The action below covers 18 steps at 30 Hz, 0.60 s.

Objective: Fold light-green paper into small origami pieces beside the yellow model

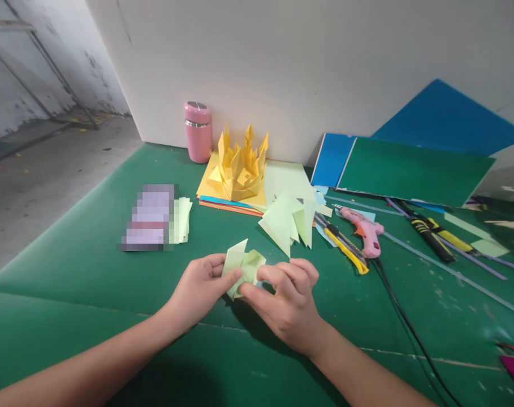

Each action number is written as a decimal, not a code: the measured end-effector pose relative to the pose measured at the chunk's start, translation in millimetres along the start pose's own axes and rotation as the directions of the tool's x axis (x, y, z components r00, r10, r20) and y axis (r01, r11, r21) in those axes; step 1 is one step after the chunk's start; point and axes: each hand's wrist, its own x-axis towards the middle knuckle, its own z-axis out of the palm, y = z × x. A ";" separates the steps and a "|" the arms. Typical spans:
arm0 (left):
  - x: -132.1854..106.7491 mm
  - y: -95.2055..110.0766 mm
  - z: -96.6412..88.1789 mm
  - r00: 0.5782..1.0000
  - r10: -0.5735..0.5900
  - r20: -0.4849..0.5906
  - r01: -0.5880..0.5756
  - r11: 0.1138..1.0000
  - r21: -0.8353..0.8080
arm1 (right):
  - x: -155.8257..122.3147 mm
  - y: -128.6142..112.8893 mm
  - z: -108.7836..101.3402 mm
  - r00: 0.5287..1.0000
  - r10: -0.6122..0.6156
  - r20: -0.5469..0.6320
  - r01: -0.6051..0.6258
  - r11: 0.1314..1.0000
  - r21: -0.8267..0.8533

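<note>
Both forearms come in from the bottom edge and meet over the middle of the green table mat (pixel 70 265). The left hand (pixel 199 288) lies with its thumb side up, fingers curled, pinching the left edge of a small folded piece of pale green paper (pixel 243 268) between thumb and fingertips. The right hand (pixel 288 302) sits back-up, knuckles towards the camera, its fingers bent over the right side of that same piece and pressing on it. So both hands are closed on the paper, and it sits right between them, just above the mat, with one pointed flap sticking up past the left thumb. Just beyond the hands lies a loose pile of pale green folded triangles (pixel 290 220). Farther back stands a yellow folded paper crown (pixel 240 167) on a stack of coloured sheets (pixel 229 200).
</note>
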 end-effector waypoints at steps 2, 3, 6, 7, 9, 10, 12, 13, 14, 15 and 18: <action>-0.4 -0.5 0.1 1.000 0.005 -0.012 -0.005 1.000 0.015 | 1.5 -0.3 0.0 1.000 0.020 -0.012 -0.021 0.999 -0.041; -0.6 -0.7 0.1 1.000 0.008 -0.019 -0.008 0.999 0.032 | 2.1 -0.3 0.2 0.999 0.029 -0.015 -0.030 0.998 -0.063; -1.0 -0.1 0.6 1.000 0.014 -0.026 -0.012 0.998 0.067 | 3.0 -0.2 0.8 0.999 0.035 -0.016 -0.036 0.995 -0.090; -1.0 0.4 0.8 1.000 0.015 -0.023 -0.013 0.998 0.062 | 2.9 -0.1 0.9 0.999 0.031 -0.015 -0.033 0.996 -0.083; -1.1 1.5 1.4 1.000 0.012 -0.020 -0.012 0.999 0.033 | 2.3 0.0 0.7 1.000 0.021 -0.014 -0.022 0.998 -0.065; -1.1 1.9 1.6 1.000 0.010 -0.019 -0.009 1.000 0.018 | 1.9 0.1 0.4 1.000 0.015 -0.017 -0.015 0.998 -0.058; -1.3 2.5 1.7 1.000 0.004 -0.017 -0.004 1.000 -0.003 | 1.3 0.3 -0.2 1.000 0.003 -0.021 -0.004 0.999 -0.049; -1.4 2.5 1.6 1.000 0.000 -0.018 0.000 1.000 -0.010 | 1.0 0.3 -0.5 1.000 -0.003 -0.022 0.002 0.999 -0.045; -1.5 2.4 1.4 1.000 -0.005 -0.021 0.005 1.000 -0.016 | 0.9 0.4 -0.6 1.000 -0.008 -0.021 0.007 0.999 -0.040; -1.5 2.2 1.2 1.000 -0.011 -0.024 0.010 1.000 -0.022 | 0.8 0.4 -0.6 1.000 -0.012 -0.021 0.012 0.999 -0.034; -1.2 1.3 0.6 0.999 -0.017 -0.034 0.016 0.999 -0.033 | 1.0 0.9 -0.3 1.000 -0.018 -0.023 0.017 1.000 -0.016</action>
